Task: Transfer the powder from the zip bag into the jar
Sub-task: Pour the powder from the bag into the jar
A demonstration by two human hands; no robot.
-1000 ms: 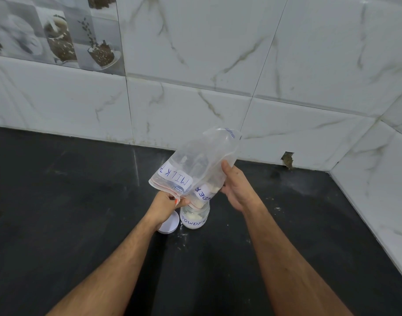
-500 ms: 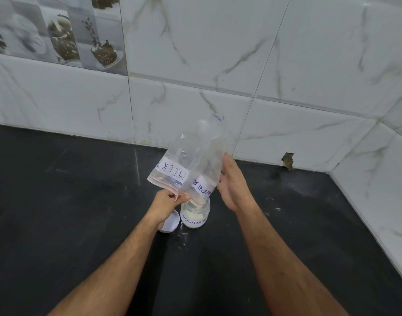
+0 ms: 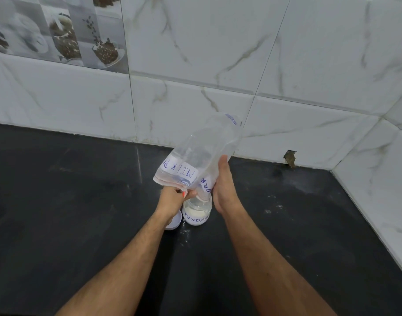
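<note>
A clear zip bag (image 3: 202,153) with a white "MILK POWDER" label is held upside down, its mouth pointing into a small glass jar (image 3: 197,213) labelled "POWDER". The jar stands open on the black counter and holds white powder. My left hand (image 3: 173,197) pinches the bag's mouth edge just above the jar's rim. My right hand (image 3: 222,188) presses against the bag's right side, fingers reaching up along it. The bag looks nearly empty, with a thin film of powder inside.
A white round lid (image 3: 174,223) lies on the black counter (image 3: 70,213) just left of the jar, partly under my left wrist. Spilled powder specks (image 3: 273,208) dot the counter. Marble-tiled walls (image 3: 218,65) close the back and right side.
The bag's upper end has swung back to the right and tilted, and my right hand has slid up along its side. The jar and lid have not moved.
</note>
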